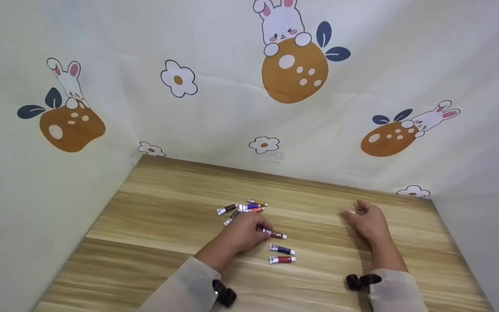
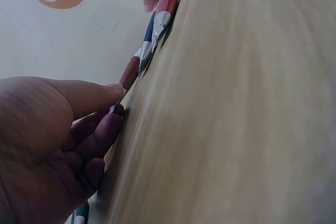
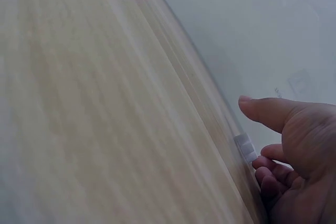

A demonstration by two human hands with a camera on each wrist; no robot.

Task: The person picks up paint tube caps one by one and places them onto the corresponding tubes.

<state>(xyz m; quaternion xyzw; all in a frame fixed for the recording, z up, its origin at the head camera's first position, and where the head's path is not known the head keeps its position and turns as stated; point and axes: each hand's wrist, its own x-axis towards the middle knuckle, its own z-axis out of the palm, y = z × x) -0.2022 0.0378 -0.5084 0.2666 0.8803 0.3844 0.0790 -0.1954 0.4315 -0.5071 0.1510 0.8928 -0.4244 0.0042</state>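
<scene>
My left hand [image 1: 245, 232] pinches the silver end of a brown paint tube [image 1: 278, 235] between thumb and fingertips, low over the table. Beside it lie a dark blue paint tube [image 1: 282, 249] and a red paint tube [image 1: 282, 260], roughly side by side with their white caps to the right. Farther right, my right hand [image 1: 368, 221] is low at the table, its thumb spread away from loosely bent fingers. A small silvery-white piece [image 3: 245, 148] shows right at those fingertips in the right wrist view; I cannot tell what it is.
Behind my left hand is a loose cluster of paint tubes, among them a yellow one [image 1: 258, 203], a purple one [image 1: 250, 207] and a dark brown one [image 1: 228, 209]. Pale patterned sheeting [image 1: 215, 117] rises around the wooden table [image 1: 167, 225] at the back and sides.
</scene>
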